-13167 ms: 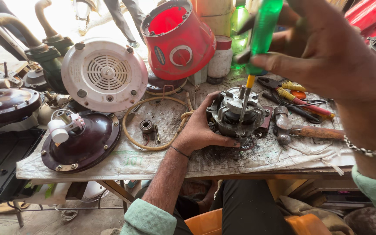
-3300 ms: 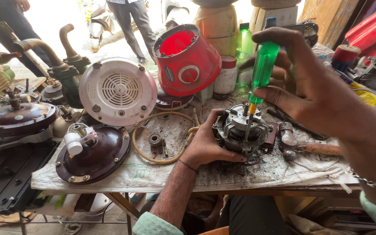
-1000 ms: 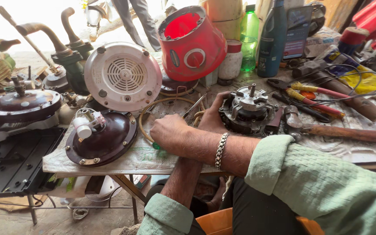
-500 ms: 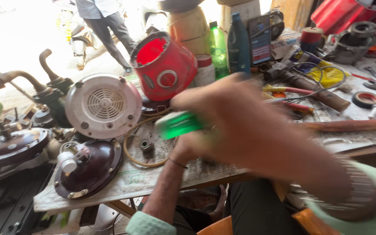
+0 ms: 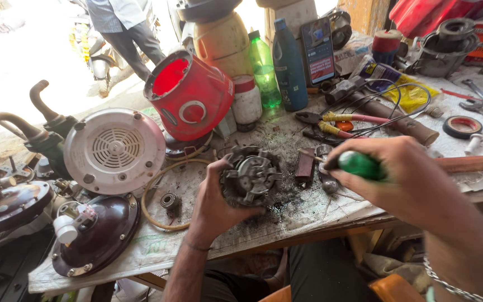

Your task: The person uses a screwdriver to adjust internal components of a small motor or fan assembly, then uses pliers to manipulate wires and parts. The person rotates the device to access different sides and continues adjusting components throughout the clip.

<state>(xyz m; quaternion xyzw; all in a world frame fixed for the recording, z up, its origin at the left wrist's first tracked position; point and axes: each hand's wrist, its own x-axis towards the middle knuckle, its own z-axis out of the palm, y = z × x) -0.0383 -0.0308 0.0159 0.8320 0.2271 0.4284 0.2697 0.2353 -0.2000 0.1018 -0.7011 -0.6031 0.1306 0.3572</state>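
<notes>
My left hand (image 5: 214, 202) grips a dirty grey motor core (image 5: 251, 177), tilted up on its edge over the workbench (image 5: 286, 215) so its round face looks toward me. My right hand (image 5: 406, 179) is closed around a green-handled screwdriver (image 5: 356, 164) held sideways, its tip pointing left toward the motor. A dark smear of grime lies on the paper under the motor.
A red cylindrical housing (image 5: 188, 95) lies tipped behind the motor, with a white vented cover (image 5: 114, 150) and a maroon domed cover (image 5: 99, 235) to the left. A rubber ring (image 5: 163, 193), pliers (image 5: 331, 120), bottles (image 5: 289, 64), tape roll (image 5: 462, 126) and a phone (image 5: 317, 50) crowd the bench. A person stands beyond.
My right hand, which reached across to the left with the screwdriver, has swung back to the right. My left hand has tipped the motor core up on edge.
</notes>
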